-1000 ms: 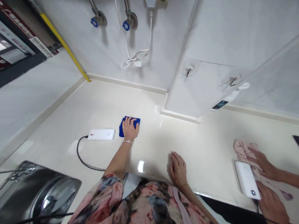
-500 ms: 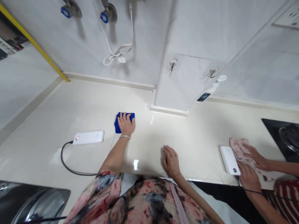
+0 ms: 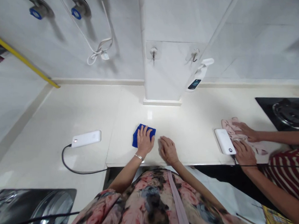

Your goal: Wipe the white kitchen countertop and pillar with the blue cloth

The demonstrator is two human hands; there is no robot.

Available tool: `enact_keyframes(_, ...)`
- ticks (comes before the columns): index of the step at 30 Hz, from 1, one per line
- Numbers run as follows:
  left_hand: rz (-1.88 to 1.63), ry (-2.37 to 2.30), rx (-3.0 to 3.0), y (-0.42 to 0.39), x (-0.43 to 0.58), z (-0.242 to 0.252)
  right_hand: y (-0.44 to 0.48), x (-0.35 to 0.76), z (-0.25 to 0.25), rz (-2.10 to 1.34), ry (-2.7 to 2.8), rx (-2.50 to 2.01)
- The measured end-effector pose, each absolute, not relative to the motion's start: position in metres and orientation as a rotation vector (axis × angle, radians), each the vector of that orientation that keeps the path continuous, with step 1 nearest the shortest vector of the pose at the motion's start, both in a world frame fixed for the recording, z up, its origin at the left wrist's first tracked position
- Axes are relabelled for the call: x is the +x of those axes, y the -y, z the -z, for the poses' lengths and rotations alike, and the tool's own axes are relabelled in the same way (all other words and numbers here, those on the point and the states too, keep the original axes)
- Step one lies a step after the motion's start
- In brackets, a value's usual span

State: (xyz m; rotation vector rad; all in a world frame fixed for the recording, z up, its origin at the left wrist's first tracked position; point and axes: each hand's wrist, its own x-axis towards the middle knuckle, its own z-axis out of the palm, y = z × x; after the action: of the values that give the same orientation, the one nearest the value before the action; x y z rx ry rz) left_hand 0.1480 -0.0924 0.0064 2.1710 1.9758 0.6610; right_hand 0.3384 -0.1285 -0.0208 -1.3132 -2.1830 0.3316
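A folded blue cloth (image 3: 135, 138) lies on the pale countertop (image 3: 179, 124), just in front of me. My left hand (image 3: 145, 141) presses down on it, fingers over its top and a bracelet at the wrist. To the right, apart from the cloth, my right hand (image 3: 168, 150) rests on the counter near its front edge. Its fingers are loosely bent and nothing shows in them.
A white power bank (image 3: 86, 139) with a black cable lies left; a sink (image 3: 52, 207) is at lower left. On the right, a co-worker's hands touch a pink cloth (image 3: 229, 125) beside another white power bank (image 3: 224, 142), near a black stove (image 3: 284, 112).
My left hand has slid the blue cloth rightward and nearer to me, close to my right hand. The right hand stays in about the same place. The view has shifted somewhat.
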Motion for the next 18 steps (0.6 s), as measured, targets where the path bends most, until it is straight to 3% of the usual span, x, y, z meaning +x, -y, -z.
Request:
enact_keyframes(8,-0.667,-1.648,2.247,0.133,0.158,-0.005,0.13,0.345,0.03,-0.29,2.168,-1.281)
enact_keyframes(18,-0.663,-1.613,2.201,0.168,0.148,-0.006,0.134,0.349,0.024,-0.304,2.158,-1.262)
